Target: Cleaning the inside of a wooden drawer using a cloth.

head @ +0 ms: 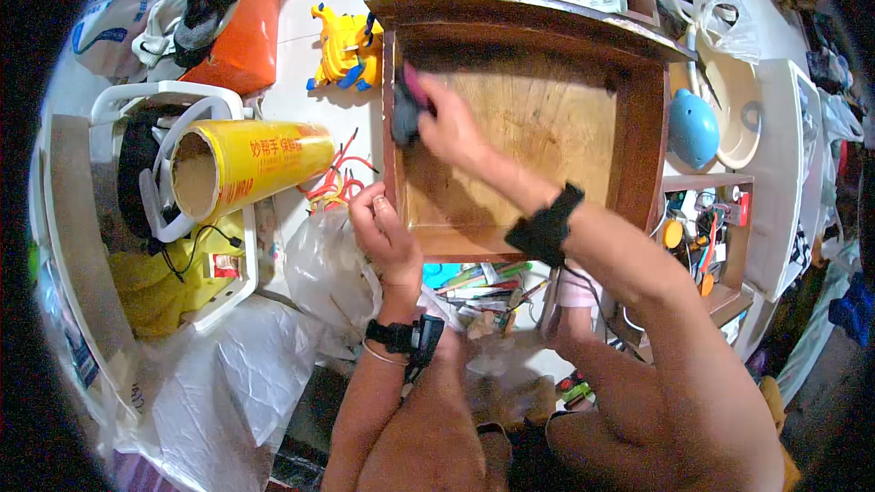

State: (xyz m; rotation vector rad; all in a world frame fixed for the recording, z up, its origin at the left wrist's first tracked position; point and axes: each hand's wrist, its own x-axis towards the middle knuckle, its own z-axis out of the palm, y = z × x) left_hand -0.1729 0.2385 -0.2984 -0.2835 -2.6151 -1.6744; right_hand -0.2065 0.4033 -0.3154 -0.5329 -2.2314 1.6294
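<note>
A brown wooden drawer [547, 123] lies before me, its bare wood bottom facing up and stained in places. My right hand [451, 119] reaches inside and grips a pink and dark grey cloth or brush [408, 106], too blurred to name more exactly. That item is against the inner face of the drawer's left wall. At the near left corner, my left hand [387, 236] has its fingers curled against the outside of the drawer. Black straps with small devices are on both my wrists.
Left of the drawer are a yellow toy [346, 48], red cords [335, 181], a plastic bag [328, 266] and a yellow cling-wrap roll [266, 160] over a white basket [249, 253]. Pens [485, 290] lie below. At right are a blue helmet-like shell [692, 128] and another filled drawer [735, 266].
</note>
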